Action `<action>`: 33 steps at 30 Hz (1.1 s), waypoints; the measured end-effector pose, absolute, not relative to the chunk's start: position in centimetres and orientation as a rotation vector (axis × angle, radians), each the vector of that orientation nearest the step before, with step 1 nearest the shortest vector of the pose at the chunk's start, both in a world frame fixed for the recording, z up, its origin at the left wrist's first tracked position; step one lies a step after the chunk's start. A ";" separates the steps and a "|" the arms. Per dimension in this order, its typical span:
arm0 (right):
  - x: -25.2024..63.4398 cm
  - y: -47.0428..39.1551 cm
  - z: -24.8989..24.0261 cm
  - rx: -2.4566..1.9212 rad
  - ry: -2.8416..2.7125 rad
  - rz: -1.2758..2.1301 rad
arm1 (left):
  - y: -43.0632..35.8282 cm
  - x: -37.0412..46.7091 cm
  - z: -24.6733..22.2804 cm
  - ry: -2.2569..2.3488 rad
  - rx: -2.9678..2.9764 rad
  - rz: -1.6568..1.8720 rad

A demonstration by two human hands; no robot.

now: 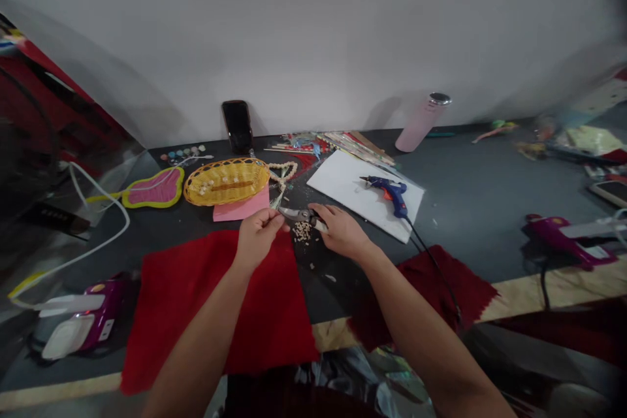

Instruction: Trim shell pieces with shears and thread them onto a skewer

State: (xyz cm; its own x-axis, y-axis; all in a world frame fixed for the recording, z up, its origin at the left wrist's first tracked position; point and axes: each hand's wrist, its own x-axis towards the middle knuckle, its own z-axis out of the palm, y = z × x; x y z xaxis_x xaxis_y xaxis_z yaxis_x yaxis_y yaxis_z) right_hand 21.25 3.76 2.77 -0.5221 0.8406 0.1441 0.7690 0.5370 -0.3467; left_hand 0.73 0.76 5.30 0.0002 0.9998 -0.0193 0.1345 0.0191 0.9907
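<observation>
My right hand (340,228) is closed round the handles of a small pair of cutters (295,215), whose blades point left. The fingers of my left hand (258,235) are pinched together at the blade tips; what they hold is too small to make out. Just below the cutters lies a little pile of pale short pieces (302,232) on the dark table (333,297). Behind my left hand are a yellow woven basket (228,183) with a few small pieces inside, a pink sheet (240,210) and a beaded string (289,173).
A blue glue gun (389,191) rests on a white board (337,179). Red cloths (196,294) lie at the front edge. Behind stand a phone (238,125), a pink bottle (420,124) and thin sticks (360,147). Purple devices (100,313) sit at both sides.
</observation>
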 end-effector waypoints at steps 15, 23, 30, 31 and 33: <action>21.3 3.6 3.3 -1.382 -2.488 0.423 | 1.3 -0.4 5.1 1.017 1.018 0.989; 20.9 3.1 3.6 -1.516 -2.480 0.366 | 1.1 0.2 5.5 1.164 1.143 1.103; 21.0 3.2 3.0 -1.505 -2.418 0.313 | 1.3 0.4 4.7 1.245 1.239 1.127; 21.0 3.3 2.9 -1.497 -2.413 0.314 | 1.4 0.4 4.6 1.252 1.252 1.130; 21.1 3.5 2.7 -1.481 -2.409 0.309 | 1.4 0.6 4.6 1.272 1.286 1.144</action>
